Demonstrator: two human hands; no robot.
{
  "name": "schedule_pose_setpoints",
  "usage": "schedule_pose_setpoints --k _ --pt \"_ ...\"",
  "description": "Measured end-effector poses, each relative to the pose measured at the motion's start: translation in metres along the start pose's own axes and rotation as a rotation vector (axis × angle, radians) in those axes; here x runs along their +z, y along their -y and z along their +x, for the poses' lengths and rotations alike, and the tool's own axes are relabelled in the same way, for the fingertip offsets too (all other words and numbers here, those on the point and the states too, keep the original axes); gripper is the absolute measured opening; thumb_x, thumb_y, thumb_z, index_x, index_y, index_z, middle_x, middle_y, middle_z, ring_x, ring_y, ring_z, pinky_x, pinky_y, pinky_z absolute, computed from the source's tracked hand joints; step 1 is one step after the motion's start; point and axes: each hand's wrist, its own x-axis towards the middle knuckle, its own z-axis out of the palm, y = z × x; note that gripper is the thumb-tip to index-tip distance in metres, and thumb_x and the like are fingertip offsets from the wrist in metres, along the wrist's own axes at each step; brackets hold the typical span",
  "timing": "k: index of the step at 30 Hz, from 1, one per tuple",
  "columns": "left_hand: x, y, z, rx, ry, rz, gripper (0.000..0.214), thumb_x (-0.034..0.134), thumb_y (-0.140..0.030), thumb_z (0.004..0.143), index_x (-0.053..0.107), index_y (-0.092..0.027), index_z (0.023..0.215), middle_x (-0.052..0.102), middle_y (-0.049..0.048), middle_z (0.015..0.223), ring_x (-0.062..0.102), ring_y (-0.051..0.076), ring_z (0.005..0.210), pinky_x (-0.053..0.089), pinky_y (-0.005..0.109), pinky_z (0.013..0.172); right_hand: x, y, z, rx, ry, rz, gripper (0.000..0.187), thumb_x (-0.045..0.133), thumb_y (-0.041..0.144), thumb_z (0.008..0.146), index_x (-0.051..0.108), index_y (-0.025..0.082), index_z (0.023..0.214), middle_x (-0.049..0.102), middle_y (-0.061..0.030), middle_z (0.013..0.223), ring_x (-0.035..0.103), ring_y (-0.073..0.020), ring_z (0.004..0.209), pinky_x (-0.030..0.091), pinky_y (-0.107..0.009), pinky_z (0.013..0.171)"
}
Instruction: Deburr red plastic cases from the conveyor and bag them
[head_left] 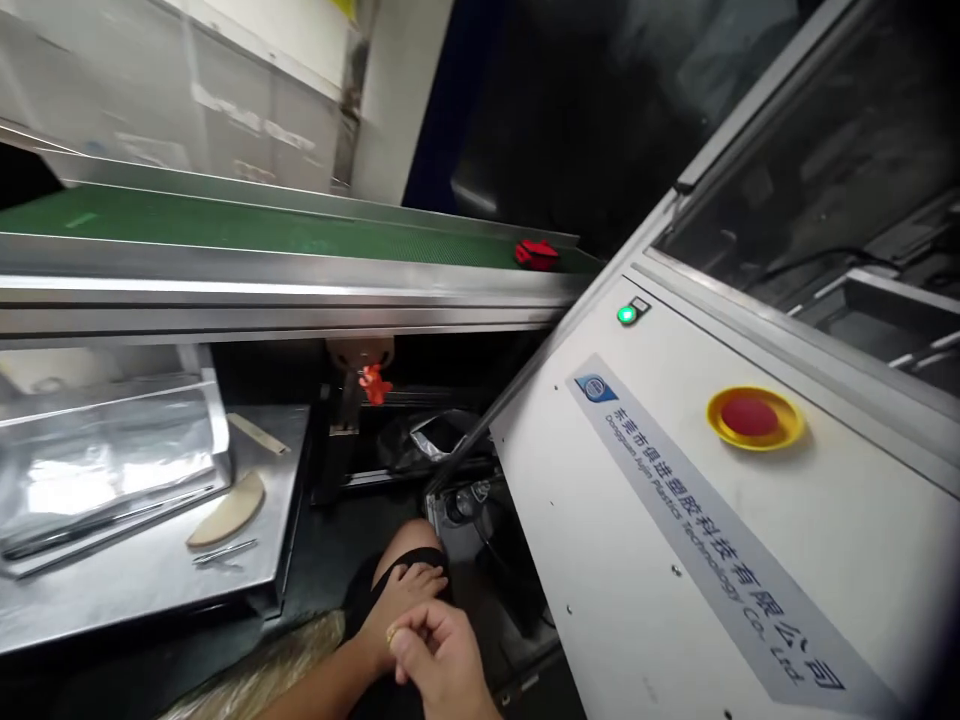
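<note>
Low in the head view, my left hand (403, 603) lies flat on my knee with its fingers stretched out, holding nothing. Just in front of it and partly overlapping its wrist, my right hand (444, 652) is curled closed, thumb against the bent fingers. A tiny yellowish spot shows at the thumb tip; I cannot make out what it is. Both hands are apart from the machine and the belt. On the green conveyor belt (247, 226), a red and black piece (537, 255) sits near the right end.
To the right stands a white machine cabinet (600, 480) with a red emergency stop button (750, 414) and a lit green button (627, 315). At left, a metal table (262, 560) bears a clear-bagged tray (112, 470), a beige curved piece (229, 512) and tweezers (225, 551).
</note>
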Motion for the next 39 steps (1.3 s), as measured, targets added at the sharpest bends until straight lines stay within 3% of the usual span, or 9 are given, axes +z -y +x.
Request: schedule_pose_setpoints --k 5,8,10,12,14,19,23,31,39 --pt "-0.008 0.059 -0.084 -0.249 0.11 0.185 0.042 0.04 -0.027 0.095 0.055 -0.02 0.133 0.053 0.0135 0.138 0.05 0.033 0.126 0.042 0.055 0.104 0.014 -0.057 -0.016 0.233 0.025 0.007 0.053 0.077 0.061 0.061 0.067 0.01 0.071 0.054 0.0013 0.05 0.046 -0.0065 0.042 0.031 -0.018 0.043" --pt "-0.022 0.075 -0.119 -0.36 0.099 0.316 0.045 0.037 -0.03 0.095 0.05 -0.022 0.137 0.048 0.0112 0.143 0.045 0.032 0.131 0.039 0.052 0.107 0.021 -0.054 -0.014 0.255 0.079 -0.049 0.041 0.076 0.05 0.068 0.068 0.01 0.074 0.054 0.0019 0.052 0.048 -0.0069 0.046 0.035 -0.019 0.047" --pt "-0.027 0.079 -0.131 -0.47 0.054 0.368 0.049 0.031 -0.036 0.098 0.052 -0.01 0.134 0.054 0.0206 0.134 0.051 0.038 0.123 0.042 0.052 0.101 0.019 -0.049 -0.007 0.216 0.099 -0.135 0.033 0.073 0.043 0.073 0.068 0.011 0.075 0.056 0.0011 0.056 0.049 -0.0079 0.05 0.036 -0.021 0.051" --pt "-0.031 0.084 -0.137 -0.572 0.03 0.388 0.054 0.03 -0.043 0.098 0.058 -0.003 0.121 0.064 0.026 0.112 0.06 0.042 0.105 0.047 0.052 0.09 0.012 -0.047 0.002 0.19 0.105 -0.232 0.031 0.071 0.042 0.075 0.069 0.011 0.076 0.06 -0.0007 0.063 0.051 -0.009 0.056 0.038 -0.022 0.055" --pt "-0.033 0.091 -0.142 -0.629 0.024 0.391 0.055 0.029 -0.047 0.099 0.062 -0.005 0.114 0.067 0.0243 0.099 0.064 0.041 0.093 0.048 0.05 0.084 0.002 -0.05 0.01 0.201 0.103 -0.311 0.033 0.07 0.045 0.076 0.068 0.012 0.08 0.063 -0.0022 0.071 0.051 -0.0095 0.061 0.039 -0.023 0.058" --pt "-0.027 0.103 -0.15 -0.653 -0.019 0.405 0.065 0.027 -0.056 0.098 0.063 -0.003 0.11 0.066 0.0246 0.099 0.062 0.04 0.094 0.045 0.048 0.087 -0.011 -0.059 0.02 0.261 0.129 -0.459 0.038 0.069 0.05 0.077 0.065 0.012 0.081 0.054 0.0021 0.061 0.039 -0.006 0.053 0.031 -0.021 0.05" --pt "-0.02 0.106 -0.15 -0.641 -0.063 0.414 0.064 0.026 -0.055 0.099 0.065 -0.005 0.104 0.067 0.0226 0.098 0.062 0.039 0.096 0.045 0.047 0.086 0.007 -0.06 0.02 0.313 0.145 -0.534 0.04 0.067 0.052 0.078 0.063 0.013 0.08 0.045 0.0057 0.051 0.034 -0.005 0.043 0.025 -0.02 0.042" --pt "-0.018 0.108 -0.152 -0.586 -0.14 0.411 0.059 0.029 -0.051 0.099 0.067 -0.006 0.097 0.067 0.022 0.087 0.063 0.039 0.084 0.046 0.048 0.08 0.053 -0.051 0.011 0.322 0.229 -0.641 0.024 0.064 0.037 0.08 0.066 0.013 0.081 0.053 0.0022 0.056 0.047 -0.0079 0.048 0.035 -0.02 0.045" --pt "-0.019 0.111 -0.151 -0.57 -0.17 0.364 0.06 0.029 -0.051 0.099 0.067 -0.004 0.1 0.067 0.0237 0.088 0.064 0.041 0.085 0.046 0.049 0.081 0.068 -0.038 -0.008 0.191 0.414 -0.827 0.01 0.065 0.023 0.077 0.072 0.017 0.082 0.061 -0.0006 0.078 0.052 -0.008 0.063 0.04 -0.021 0.058"
